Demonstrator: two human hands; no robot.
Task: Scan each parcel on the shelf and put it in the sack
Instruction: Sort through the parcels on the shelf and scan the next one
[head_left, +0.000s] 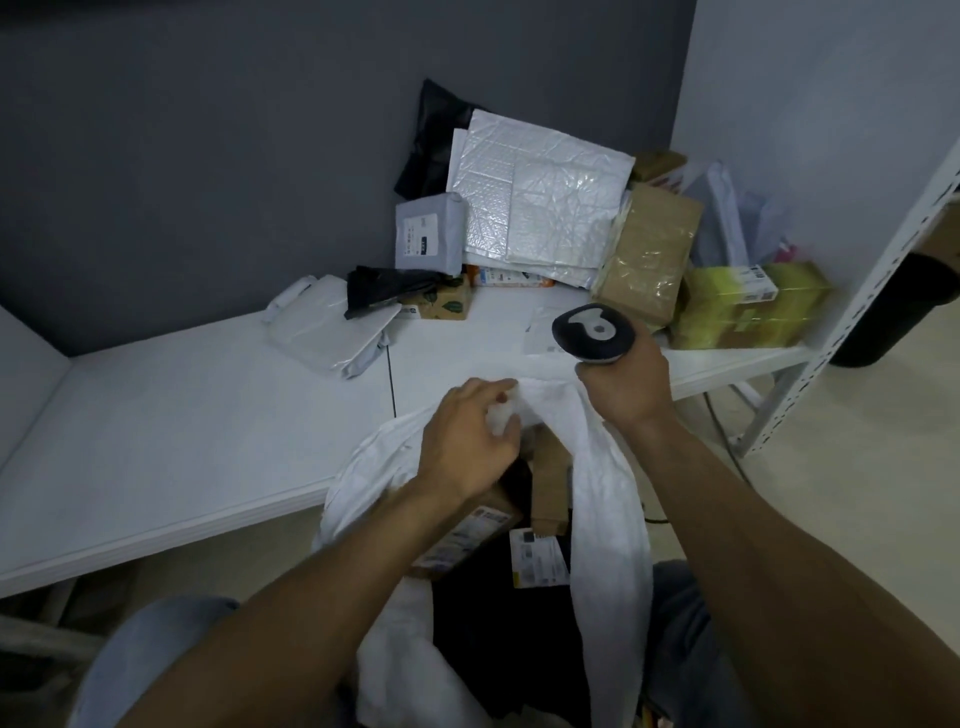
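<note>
Faded light-blue jeans (156, 654) are worn, seen at both knees; the arms are left bare from left hand (467, 441) and right hand (628, 379) upward.

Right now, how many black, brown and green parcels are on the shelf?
Black poly bags: 2
Brown parcels: 3, the taped parcel, the leaf-print box and the back parcel
Green pack: 1
Total: 6

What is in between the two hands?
The bunched top edge of the white sack runs from the left hand, which grips it, to the right hand, which holds the scanner. The head view shows this.
</note>
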